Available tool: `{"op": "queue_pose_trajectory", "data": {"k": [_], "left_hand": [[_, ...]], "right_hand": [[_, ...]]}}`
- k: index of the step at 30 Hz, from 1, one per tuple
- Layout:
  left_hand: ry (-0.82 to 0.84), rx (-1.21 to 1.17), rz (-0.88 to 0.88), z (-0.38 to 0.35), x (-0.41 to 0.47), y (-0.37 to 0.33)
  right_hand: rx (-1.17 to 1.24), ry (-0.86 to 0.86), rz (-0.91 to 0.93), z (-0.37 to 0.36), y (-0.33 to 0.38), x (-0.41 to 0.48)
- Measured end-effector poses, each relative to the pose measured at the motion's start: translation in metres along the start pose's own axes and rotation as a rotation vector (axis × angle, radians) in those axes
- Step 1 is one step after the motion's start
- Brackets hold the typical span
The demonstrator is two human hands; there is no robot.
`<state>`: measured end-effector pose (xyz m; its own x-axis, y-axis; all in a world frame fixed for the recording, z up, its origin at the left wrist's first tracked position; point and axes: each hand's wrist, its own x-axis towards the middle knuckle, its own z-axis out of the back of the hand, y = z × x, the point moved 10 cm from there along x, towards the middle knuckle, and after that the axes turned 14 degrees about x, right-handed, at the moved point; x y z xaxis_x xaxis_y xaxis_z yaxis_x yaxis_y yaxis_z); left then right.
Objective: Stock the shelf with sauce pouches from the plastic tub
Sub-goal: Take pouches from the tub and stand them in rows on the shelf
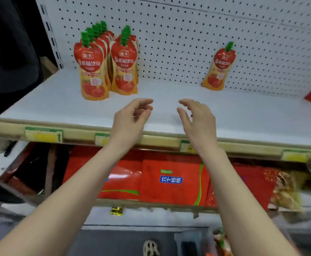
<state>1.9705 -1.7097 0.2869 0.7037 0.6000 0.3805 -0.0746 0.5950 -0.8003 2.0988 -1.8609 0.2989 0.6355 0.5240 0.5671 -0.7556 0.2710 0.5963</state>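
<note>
I see my left hand (pixel 130 119) and right hand (pixel 197 121) over the shelf's (pixel 243 111) front edge, palms facing, fingers (pixel 145 101) loosely curled, holding nothing. Two rows of pouches (pixel 93 71) stand back left; one pouch (pixel 219 71) leans on the pegboard (pixel 169 43), well apart to the right.

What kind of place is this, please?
Most likely a shop aisle. There is a white shelf with a pegboard behind it, price tags on its front edge, and identical sauce pouches standing in rows.
</note>
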Motion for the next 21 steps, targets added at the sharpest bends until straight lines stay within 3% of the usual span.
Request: {"op": "queue_pose_trajectory", "data": {"k": [7, 15, 21], "left_hand": [[0.294, -0.108, -0.065, -0.102, -0.118, -0.03], [0.713, -0.009, -0.011, -0.271, -0.257, -0.01], [0.952, 0.214, -0.009, -0.408, -0.337, 0.013]], "right_hand": [[-0.149, -0.213, -0.164, 0.088, -0.046, -0.205], [-0.153, -0.197, -0.731, 0.13, -0.174, -0.432], [-0.177, -0.063, -1.121, 0.174, -0.297, -0.536]]}}
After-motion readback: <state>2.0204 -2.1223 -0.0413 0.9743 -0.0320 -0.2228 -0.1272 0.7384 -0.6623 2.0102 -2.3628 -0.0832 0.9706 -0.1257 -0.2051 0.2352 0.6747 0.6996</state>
